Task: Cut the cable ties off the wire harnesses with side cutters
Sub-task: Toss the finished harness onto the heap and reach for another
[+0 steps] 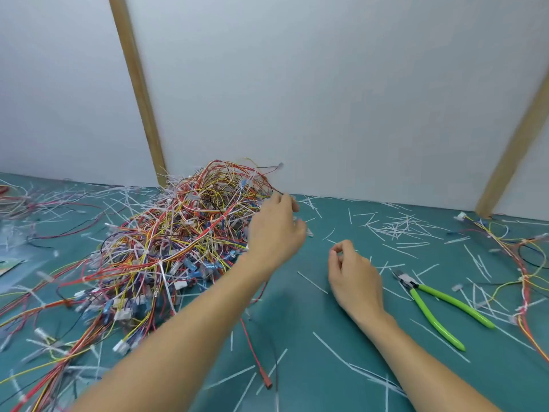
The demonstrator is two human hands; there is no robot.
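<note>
Two bare hands are seen above a teal mat (297,328) littered with cut white tie ends (395,230). A large tangled pile of wire harnesses (178,233) is heaped at about ten o'clock from the middle of the mat, and many white cable ties (160,264) are seen fastened around its bundles. The left hand (274,233) is stretched to the right edge of that pile, at about twelve o'clock from the mat's middle; its fingers are loosely extended against the wires, and whether a strand is actually pinched cannot be told, since the fingertips are blurred. The right hand (355,278) is held just beside it at about two o'clock, fingers loosely curled, with nothing held. The side cutters (430,304), green-handled, are left lying on the mat at about three o'clock, near the right hand but not touched by it. A second, thinner run of harness (523,272) is laid along the far right edge.

A harness appears to be being picked out for the next cut. Because the pile is so knotted, neighbouring harnesses could be dragged along and spilled off the heap if one is pulled hard. Once the cutters are taken up, a wire could be nicked where a tie sits tight against the insulation.
</note>
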